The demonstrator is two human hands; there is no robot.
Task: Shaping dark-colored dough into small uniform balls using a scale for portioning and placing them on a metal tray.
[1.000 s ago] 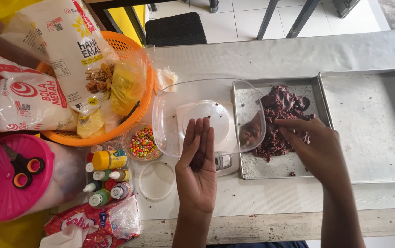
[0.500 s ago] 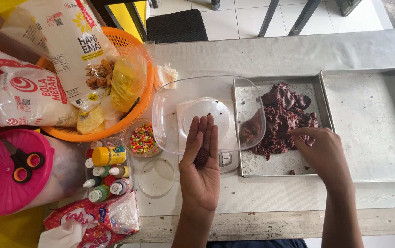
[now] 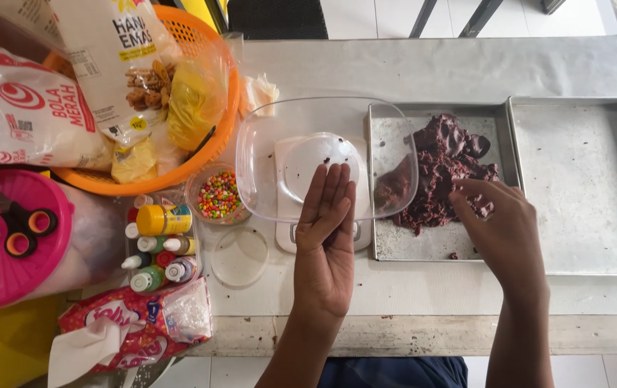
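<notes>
Clutter fills the left of the frame: a pink lid [image 3: 14, 233] with scissors [image 3: 21, 223] lying on it, an orange basket [image 3: 208, 136] stuffed with snack bags, small colouring bottles [image 3: 158, 248], and a cup of coloured sprinkles [image 3: 215, 194] just beside them. Moving right, a clear plastic bowl [image 3: 265, 144] sits on a white kitchen scale [image 3: 287, 237] near the middle of the table [image 3: 423, 72].

The left hand [image 3: 326, 244] lies flat and palm-up at centre frame, fingers straight and together, pointing toward the top of the picture, tips reaching the near rim of the bowl; a thin dark streak, perhaps a bit of the dough, runs between the fingers, but it grips nothing.

Further right, a metal tray [image 3: 430, 248] carries a lump of dark brown dough [image 3: 441, 169], its long side running from upper right down to lower left. The right hand [image 3: 499, 226] sits just right of and below that lump, fingers curled and touching its lower right edge; whether it has pinched a piece off cannot be told. The dough lies right of the open palm, and the right hand is plainly the nearer one. A second, bare tray [image 3: 588, 187] fills the right side.
</notes>
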